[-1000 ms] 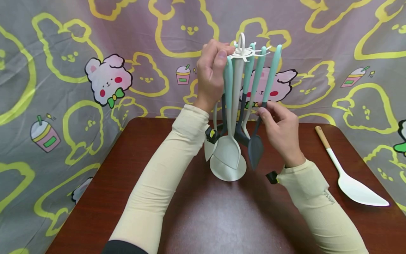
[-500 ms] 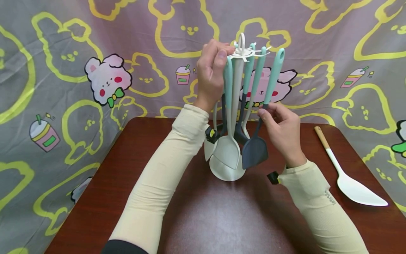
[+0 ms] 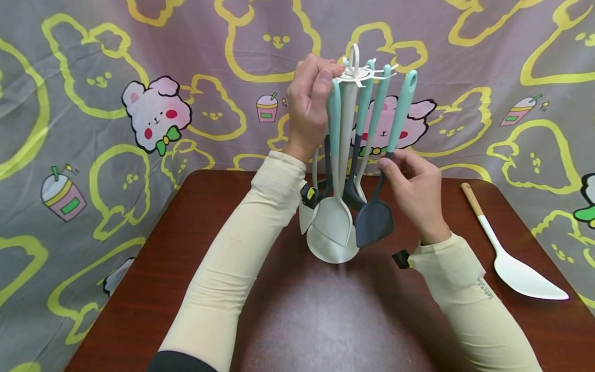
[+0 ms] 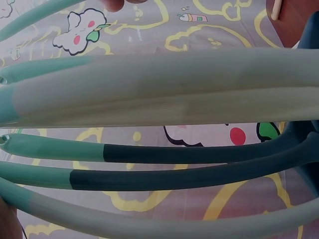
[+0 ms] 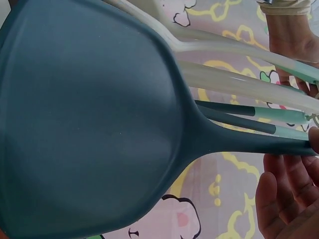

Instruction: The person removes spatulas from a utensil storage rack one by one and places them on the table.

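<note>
In the head view my left hand point(image 3: 309, 106) holds the top of a white utensil stand point(image 3: 347, 129), its fingers at the hooked ring. Several utensils with mint handles hang there, among them a light grey turner point(image 3: 332, 219) in front. My right hand point(image 3: 416, 194) pinches the dark shaft of a slate-blue turner point(image 3: 374, 222), just below its mint handle. That turner is upright, its handle hole apart from the hooks and its broad blade beside the stand's round base point(image 3: 332, 253). In the right wrist view the blade point(image 5: 94, 119) fills the left side, fingers point(image 5: 269, 199) below the shaft.
A white spatula point(image 3: 520, 274) with a wooden handle lies at the right of the brown table point(image 3: 325, 320). Behind the table hangs a patterned cloth point(image 3: 241, 129). Dark utensil shafts point(image 4: 199, 178) cross the left wrist view.
The slate-blue turner has turned in my right hand, so its blade now faces forward broadly. Its handle top has dropped slightly and shows its hole. My left hand stays on the stand.
</note>
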